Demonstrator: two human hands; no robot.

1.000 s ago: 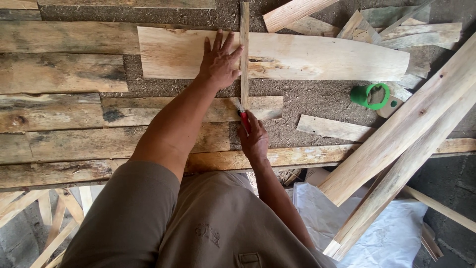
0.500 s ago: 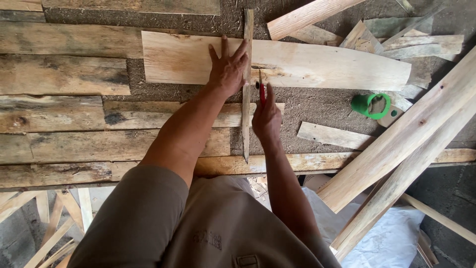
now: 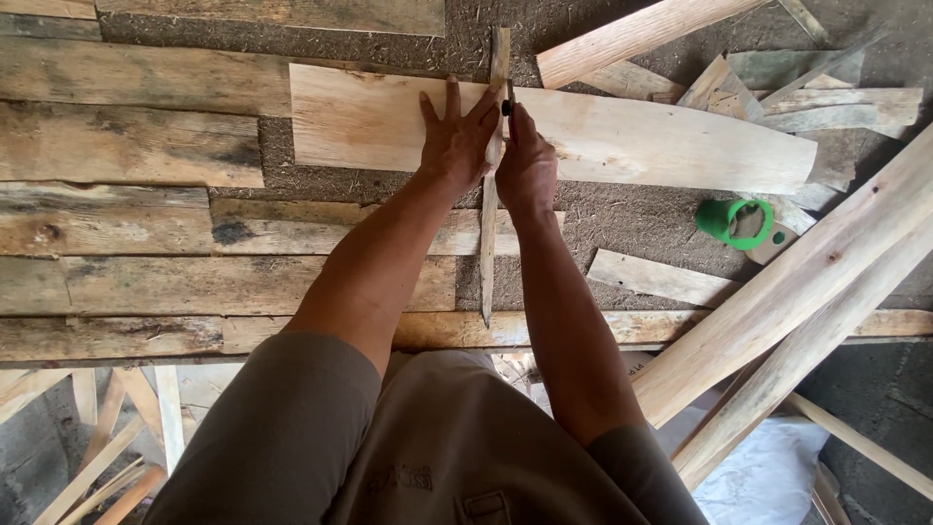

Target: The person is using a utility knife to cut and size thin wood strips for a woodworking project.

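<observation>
A pale wide board (image 3: pixel 661 141) lies flat across the far middle of the floor. A thin wooden strip (image 3: pixel 489 243) lies over it, running toward me. My left hand (image 3: pixel 455 146) is spread flat on the board and presses against the strip's left edge. My right hand (image 3: pixel 527 165) sits right of the strip, closed on a pencil (image 3: pixel 507 105) whose tip points away from me and touches the board beside the strip.
Weathered planks (image 3: pixel 126 146) cover the left side. Long pale boards (image 3: pixel 816 292) lean diagonally at the right. A green ring-shaped object (image 3: pixel 731 220) rests on the ground near a short offcut (image 3: pixel 646 277). Scrap pieces lie at the top right. White sheeting (image 3: pixel 768 476) shows below.
My right hand has slid with the pencil along the strip, from the near planks up onto the pale board. My left hand has stayed pressed on the board.
</observation>
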